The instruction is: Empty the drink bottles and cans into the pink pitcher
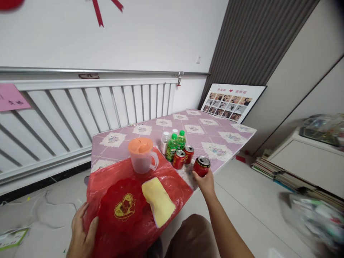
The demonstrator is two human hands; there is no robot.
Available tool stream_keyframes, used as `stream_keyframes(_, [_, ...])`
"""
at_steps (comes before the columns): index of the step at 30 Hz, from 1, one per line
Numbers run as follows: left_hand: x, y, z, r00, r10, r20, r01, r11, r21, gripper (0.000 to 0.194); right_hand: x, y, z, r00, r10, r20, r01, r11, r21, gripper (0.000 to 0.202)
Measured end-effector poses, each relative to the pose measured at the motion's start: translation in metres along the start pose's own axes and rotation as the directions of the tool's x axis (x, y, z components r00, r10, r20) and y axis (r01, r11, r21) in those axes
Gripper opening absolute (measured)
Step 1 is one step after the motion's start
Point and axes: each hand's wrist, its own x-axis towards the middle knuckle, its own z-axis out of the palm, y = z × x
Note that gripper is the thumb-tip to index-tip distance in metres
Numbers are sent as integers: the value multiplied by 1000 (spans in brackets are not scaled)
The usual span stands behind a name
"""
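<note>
My right hand (205, 181) is wrapped round a red drink can (202, 165) with an open top, at the table's right edge. Two more red cans (178, 159) stand just left of it, beside green-capped bottles (172, 146) and white-capped clear bottles (165, 141). My left hand (82, 227) rests at the left edge of a red plastic sheet (107, 172), fingers apart, next to a scalloped red tray (110, 200) with a gold heart. A folded yellow cloth (159, 201) lies right of the tray. Behind it stands a clear jug (141, 161) with an orange lid.
A purple flowered cloth covers the table (182, 127), which stands against a white radiator (107, 104). A framed photo board (231, 102) leans at the far end. Stacked books or papers (285, 175) and a cabinet (314, 154) are at the right. Cables (51, 204) trail on the left floor.
</note>
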Motion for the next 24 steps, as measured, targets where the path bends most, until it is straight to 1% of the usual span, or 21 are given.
stream_keyframes(3, [0,-6,3,993,-118,-3,118,992,-47,72,12,7,10,998,62,9,-62,998,-3,66])
stream_keyframes(5, [3,-4,2,986,-168,-5,167,983,-70,73,17,12,17,995,97,10,-97,995,1,73])
stream_keyframes(7, [6,0,-1,980,-197,-6,196,977,-81,74,19,16,22,992,128,13,-128,992,4,77])
stream_keyframes(10, [9,6,-5,971,-240,-5,239,968,-74,76,20,23,28,988,153,25,-153,988,6,74])
stream_keyframes(13, [10,11,-8,961,-277,8,277,958,-73,78,23,29,30,990,128,61,-129,991,21,65])
stream_keyframes(17, [11,16,-6,963,-269,-13,268,961,-74,75,30,35,29,991,93,98,-97,995,35,56])
stream_keyframes(21, [12,20,-2,974,-227,-11,225,970,-88,71,33,36,27,986,130,105,-133,991,19,59])
stream_keyframes(24, [11,23,-1,976,-220,7,219,970,-102,70,33,35,26,981,157,112,-161,987,22,62])
